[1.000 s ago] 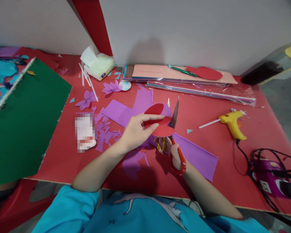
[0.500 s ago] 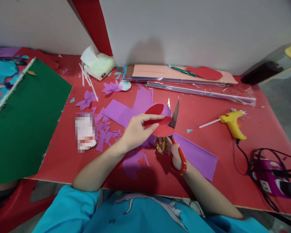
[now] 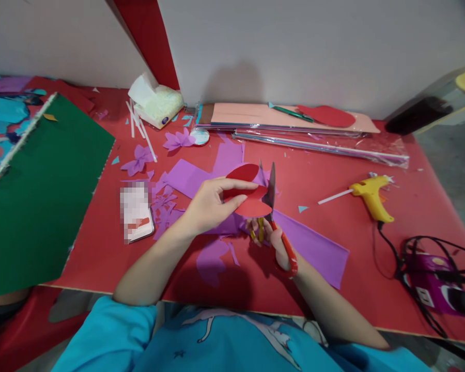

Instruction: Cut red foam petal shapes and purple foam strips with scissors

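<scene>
My left hand (image 3: 213,204) pinches a red petal-shaped paper piece (image 3: 253,207) between thumb and fingers, holding it above the table. My right hand (image 3: 273,240) grips a pair of scissors (image 3: 289,253) with red and yellow handles. Its blades point away from me, parted slightly, at the right edge of the red piece. Whether they touch the paper I cannot tell. Purple sheets (image 3: 313,248) lie beneath both hands, and a purple cut-out (image 3: 212,261) rests nearer to me.
A phone (image 3: 141,212), purple scraps (image 3: 166,201) and purple flowers (image 3: 137,160) lie left. Behind are a tissue pack (image 3: 158,106) and wrapped sheets (image 3: 251,113). A yellow glue gun (image 3: 374,196) and black cable (image 3: 418,248) are right; a green board (image 3: 46,196) covers the far left.
Both hands have shifted slightly left, carrying the red piece and the scissors. The blades have closed partway and sit closer together than before.
</scene>
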### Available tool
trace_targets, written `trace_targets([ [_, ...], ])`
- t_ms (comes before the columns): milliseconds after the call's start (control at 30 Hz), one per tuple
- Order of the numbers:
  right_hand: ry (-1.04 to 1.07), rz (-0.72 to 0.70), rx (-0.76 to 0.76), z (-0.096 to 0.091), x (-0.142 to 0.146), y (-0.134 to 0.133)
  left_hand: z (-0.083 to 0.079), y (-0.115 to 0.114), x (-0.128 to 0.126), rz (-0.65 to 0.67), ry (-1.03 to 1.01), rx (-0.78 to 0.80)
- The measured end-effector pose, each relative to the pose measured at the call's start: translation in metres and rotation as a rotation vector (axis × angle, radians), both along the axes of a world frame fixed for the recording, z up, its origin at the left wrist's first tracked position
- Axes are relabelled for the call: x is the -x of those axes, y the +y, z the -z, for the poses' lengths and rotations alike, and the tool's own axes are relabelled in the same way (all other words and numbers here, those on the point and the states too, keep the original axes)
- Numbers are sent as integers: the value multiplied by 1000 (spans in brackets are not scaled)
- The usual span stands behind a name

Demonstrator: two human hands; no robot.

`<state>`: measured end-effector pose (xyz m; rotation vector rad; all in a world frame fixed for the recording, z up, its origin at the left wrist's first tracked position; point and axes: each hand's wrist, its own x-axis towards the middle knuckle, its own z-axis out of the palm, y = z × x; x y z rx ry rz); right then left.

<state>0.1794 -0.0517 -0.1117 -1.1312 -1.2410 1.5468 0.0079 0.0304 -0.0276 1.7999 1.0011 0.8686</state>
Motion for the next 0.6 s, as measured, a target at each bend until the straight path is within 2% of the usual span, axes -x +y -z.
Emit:
trace_targets([
  [167,8,-70,-46,-2,0,2,-4,3,7,30,14,-17],
  [300,48,-102,-6,-1,0,2,-7,3,9,36,28,-33],
  [600,65,-113,2,3,-1,-1,-11,4,11,50,87,-45],
])
